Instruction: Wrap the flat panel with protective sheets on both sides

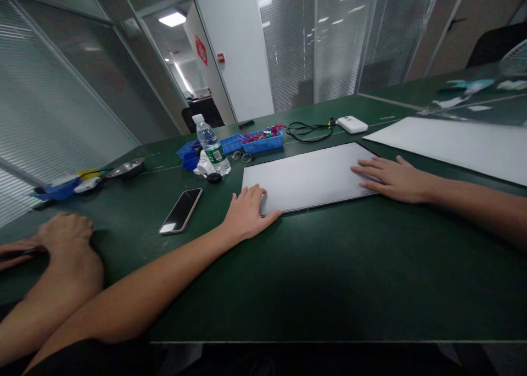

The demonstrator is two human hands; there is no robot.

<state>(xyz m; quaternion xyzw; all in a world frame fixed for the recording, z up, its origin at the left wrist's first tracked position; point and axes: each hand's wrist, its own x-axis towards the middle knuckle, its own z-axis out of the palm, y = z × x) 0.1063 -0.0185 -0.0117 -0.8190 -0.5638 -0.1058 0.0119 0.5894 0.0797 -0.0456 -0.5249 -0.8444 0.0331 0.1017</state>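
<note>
A white rectangular panel with a thin dark edge (308, 178) lies flat on the green table (329, 282) in front of me. At its near left corner rests my left hand (247, 211), fingers spread and thumb along the front edge. My right hand (391, 178) lies flat over the panel's right end, with its fingertips on the white surface. Both hands are open and grip nothing. Left of the panel lies a phone (181, 211), its dark screen facing up.
Beyond the phone stand a water bottle (212, 148) and blue trays (263, 142) with small red parts. A black cable (307, 132) and a white box (352, 124) sit behind the panel. Large white sheet (453, 145) at right. Another person's hand (66, 233) rests at far left.
</note>
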